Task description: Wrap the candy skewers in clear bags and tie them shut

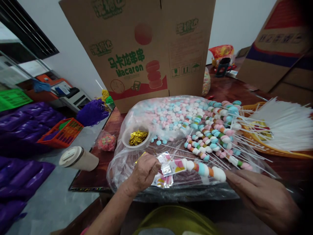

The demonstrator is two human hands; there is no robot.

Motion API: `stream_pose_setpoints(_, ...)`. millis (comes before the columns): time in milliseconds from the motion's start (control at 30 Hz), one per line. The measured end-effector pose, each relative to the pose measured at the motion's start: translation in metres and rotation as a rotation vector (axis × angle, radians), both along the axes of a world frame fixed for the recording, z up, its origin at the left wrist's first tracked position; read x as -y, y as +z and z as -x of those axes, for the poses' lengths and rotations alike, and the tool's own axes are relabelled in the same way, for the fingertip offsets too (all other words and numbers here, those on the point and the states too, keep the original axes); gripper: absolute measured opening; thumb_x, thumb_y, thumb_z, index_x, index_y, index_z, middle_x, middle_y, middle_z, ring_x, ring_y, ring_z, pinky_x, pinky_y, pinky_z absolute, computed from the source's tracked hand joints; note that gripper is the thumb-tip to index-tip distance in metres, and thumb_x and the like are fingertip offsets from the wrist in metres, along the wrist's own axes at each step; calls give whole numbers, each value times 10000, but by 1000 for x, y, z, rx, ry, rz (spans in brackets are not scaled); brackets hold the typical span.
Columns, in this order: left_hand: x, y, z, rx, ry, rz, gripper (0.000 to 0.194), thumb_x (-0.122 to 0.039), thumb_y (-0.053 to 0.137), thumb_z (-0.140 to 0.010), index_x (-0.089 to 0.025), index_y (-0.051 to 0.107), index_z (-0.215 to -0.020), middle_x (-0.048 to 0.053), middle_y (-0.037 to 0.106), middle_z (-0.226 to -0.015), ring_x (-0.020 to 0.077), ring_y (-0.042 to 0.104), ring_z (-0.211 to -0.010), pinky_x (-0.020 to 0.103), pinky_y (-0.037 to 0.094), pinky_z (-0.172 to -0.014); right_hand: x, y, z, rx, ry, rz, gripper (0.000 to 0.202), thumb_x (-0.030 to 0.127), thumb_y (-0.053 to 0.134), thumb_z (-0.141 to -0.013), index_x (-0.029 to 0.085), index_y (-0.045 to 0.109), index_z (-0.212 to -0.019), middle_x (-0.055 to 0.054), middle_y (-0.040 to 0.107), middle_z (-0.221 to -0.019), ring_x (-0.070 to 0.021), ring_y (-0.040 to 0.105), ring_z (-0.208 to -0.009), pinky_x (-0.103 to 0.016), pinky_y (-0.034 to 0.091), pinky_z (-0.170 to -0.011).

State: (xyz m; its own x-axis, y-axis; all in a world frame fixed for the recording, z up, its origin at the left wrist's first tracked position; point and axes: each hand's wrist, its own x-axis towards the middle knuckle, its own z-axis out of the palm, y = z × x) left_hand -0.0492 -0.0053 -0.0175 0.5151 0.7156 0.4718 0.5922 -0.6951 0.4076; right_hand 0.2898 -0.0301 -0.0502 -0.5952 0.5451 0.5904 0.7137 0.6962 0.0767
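My left hand is closed in a pinch on the edge of a small printed plastic bag, pink and white with yellow spots. A gold strip shows just behind its knuckles. With my right hand I grip a marshmallow skewer by its near end, in white, orange and blue pieces. The skewer lies roughly level, its far tip at the bag's right end; whether the tip is inside I cannot tell. More flat printed bags lie under my left hand. A white bowl of gold twist ties stands behind it.
Loose marshmallows fill a clear plastic bag behind. Several finished skewers are piled at the right, sticks pointing outward. White sticks overflow an orange basket. A tall cardboard box blocks the back. A lidded cup stands left.
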Motion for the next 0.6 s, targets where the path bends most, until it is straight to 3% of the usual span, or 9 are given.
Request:
stream_pose_setpoints(167, 0, 4, -4, -188, 40, -81, 351, -208, 299, -925, -171, 471, -621, 8, 527, -570, 123, 463, -568, 288, 342, -615, 6, 1, 4, 83, 0, 32, 371, 18, 335, -836, 180, 566, -1077, -45, 635, -760, -156, 587, -670, -292, 434, -646)
stream_pose_setpoints(267, 0, 7, -9, -329, 10, -183, 332, -222, 334, -910, -169, 467, -610, 14, 523, -559, 131, 450, -546, 300, 317, -582, 5, 6, 10, 51, 36, 57, 365, 26, 317, -835, 174, 579, -1042, -35, 621, -706, -147, 571, -605, -272, 430, -577)
stream_pose_setpoints(367, -3, 8, -15, -378, -19, -249, 327, -234, 348, -905, -169, 463, -606, 13, 519, -547, 131, 446, -536, 297, 310, -570, -1, 9, 16, -108, 134, 249, 252, 104, 387, -856, 168, 599, -976, -34, 628, -691, -125, 588, -586, -208, 436, -518)
stream_pose_setpoints(500, -9, 5, -14, -384, 11, -213, 319, -232, 351, -906, -167, 479, -622, 9, 535, -561, 128, 472, -550, 288, 325, -589, -7, 16, 19, -191, 220, 538, 219, 167, 412, -878, 201, 618, -944, -27, 661, -739, -116, 632, -664, -172, 478, -574)
stream_pose_setpoints(600, -13, 5, -10, -387, 0, -114, 316, -241, 352, -911, -166, 495, -639, 8, 555, -587, 129, 505, -581, 288, 344, -627, -8, 24, 18, -196, 224, 543, 221, 191, 443, -865, 233, 628, -977, -5, 671, -739, -107, 637, -658, -173, 493, -596)
